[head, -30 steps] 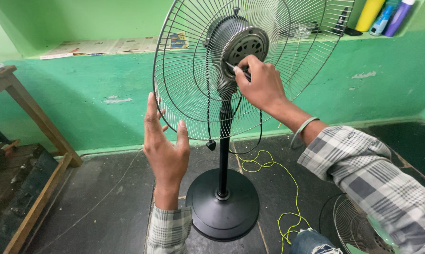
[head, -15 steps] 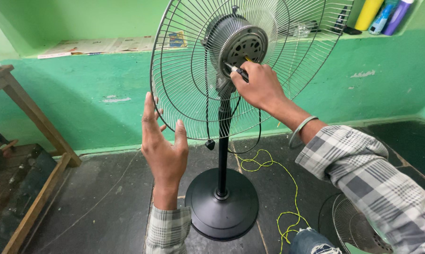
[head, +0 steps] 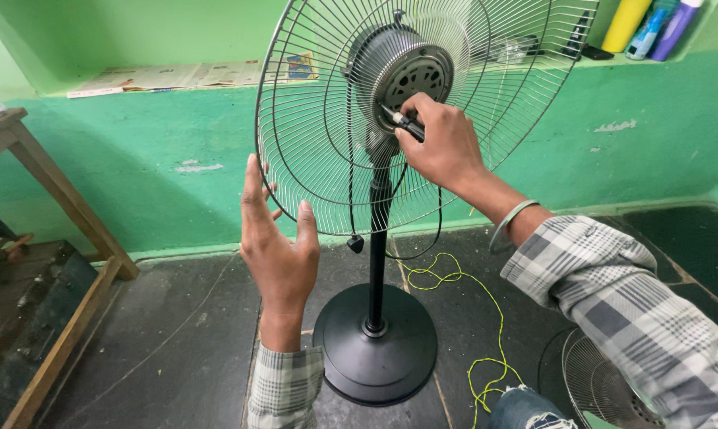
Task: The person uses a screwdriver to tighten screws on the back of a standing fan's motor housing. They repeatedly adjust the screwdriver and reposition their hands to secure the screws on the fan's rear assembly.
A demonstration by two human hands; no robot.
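Observation:
A pedestal fan stands in front of me with a wire rear guard, a grey motor housing, a black pole and a round black base. My right hand is closed on a dark screwdriver whose tip rests against the lower edge of the motor housing. My left hand is raised with fingers spread, its fingertips at the guard's lower left rim.
A yellow cord lies coiled on the dark floor. Another wire guard lies at the lower right. A wooden table stands at left. Newspapers and coloured bottles sit on the green ledge.
The fan guard has shifted slightly leftward in view. My right hand stays at the motor with the screwdriver. My left hand keeps close to the guard's rim.

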